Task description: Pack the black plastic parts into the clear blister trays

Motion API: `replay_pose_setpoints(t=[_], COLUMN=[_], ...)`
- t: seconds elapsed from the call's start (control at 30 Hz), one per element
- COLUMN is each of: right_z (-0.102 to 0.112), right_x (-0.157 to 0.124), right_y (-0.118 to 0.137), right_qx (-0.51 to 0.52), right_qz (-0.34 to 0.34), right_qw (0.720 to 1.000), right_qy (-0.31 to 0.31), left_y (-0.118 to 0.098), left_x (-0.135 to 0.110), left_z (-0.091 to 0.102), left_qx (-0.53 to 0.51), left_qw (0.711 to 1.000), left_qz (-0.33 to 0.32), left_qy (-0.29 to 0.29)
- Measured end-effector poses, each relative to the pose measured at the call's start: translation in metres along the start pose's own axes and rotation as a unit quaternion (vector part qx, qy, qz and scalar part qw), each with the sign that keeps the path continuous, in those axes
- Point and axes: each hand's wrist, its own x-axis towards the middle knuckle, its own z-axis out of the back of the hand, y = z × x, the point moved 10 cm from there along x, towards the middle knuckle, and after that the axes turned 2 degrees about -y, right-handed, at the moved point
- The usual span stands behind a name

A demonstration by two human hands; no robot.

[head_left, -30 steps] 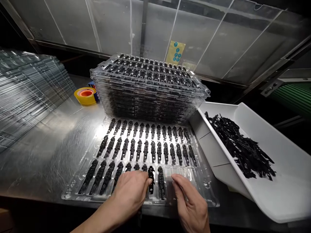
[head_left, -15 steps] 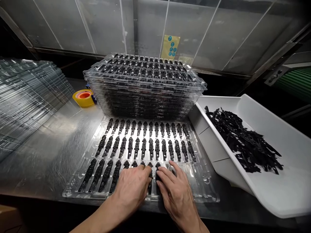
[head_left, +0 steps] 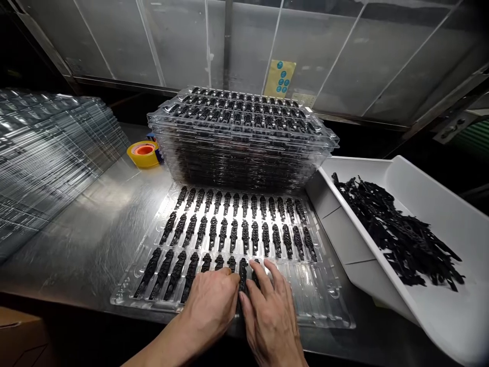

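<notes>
A clear plastic tray (head_left: 324,300) lies on the steel table in front of me, its slots holding rows of small black plastic parts (head_left: 244,224). My left hand (head_left: 212,303) rests palm down on the tray's front row, fingers curled over the parts there. Beside it, touching it, my right hand (head_left: 267,311) lies flat with fingers stretched over the front row's parts. The slots to the right of my right hand hold nothing.
Behind the tray stands a tall stack of filled trays (head_left: 240,137). A white bin (head_left: 439,285) with a heap of loose black parts (head_left: 397,234) sits at the right. Empty clear trays (head_left: 46,153) are piled at the left, near a yellow tape roll (head_left: 144,153).
My right hand has moved left across the front row until it lies against my left hand. The left hand has stayed in place.
</notes>
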Motion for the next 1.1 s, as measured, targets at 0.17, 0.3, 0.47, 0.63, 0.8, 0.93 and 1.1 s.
replay_pose_setpoints(t=[0.17, 0.3, 0.47, 0.63, 0.8, 0.93, 1.1], right_z=[-0.003, -0.005, -0.007, -0.005, -0.004, 0.001, 0.004], right_x=[0.005, 0.007, 0.007, 0.008, 0.003, -0.001, 0.000], right_y=[-0.004, -0.007, -0.006, -0.009, -0.015, -0.021, -0.018], right_qx=[0.007, 0.008, 0.017, 0.051, 0.035, 0.014, 0.041], right_qz=[-0.054, -0.069, -0.068, -0.087, -0.094, -0.111, -0.085], right_qw=[0.999, 0.998, 0.997, 0.995, 0.994, 0.992, 0.994], right_qy=[-0.005, -0.006, -0.011, -0.025, -0.039, -0.058, -0.064], left_y=[0.003, 0.007, 0.006, 0.000, -0.004, -0.007, -0.008], left_x=[-0.002, -0.004, -0.004, -0.007, -0.007, -0.002, 0.001], left_z=[0.002, 0.005, 0.003, 0.009, 0.007, 0.000, -0.001], left_qx=[-0.033, -0.046, -0.081, -0.119, -0.080, -0.030, 0.001], left_qw=[0.999, 0.999, 0.997, 0.993, 0.997, 0.999, 1.000], left_qz=[0.001, 0.018, 0.007, -0.021, -0.003, 0.012, 0.003], left_qy=[-0.006, -0.012, 0.003, 0.004, 0.000, 0.010, 0.010])
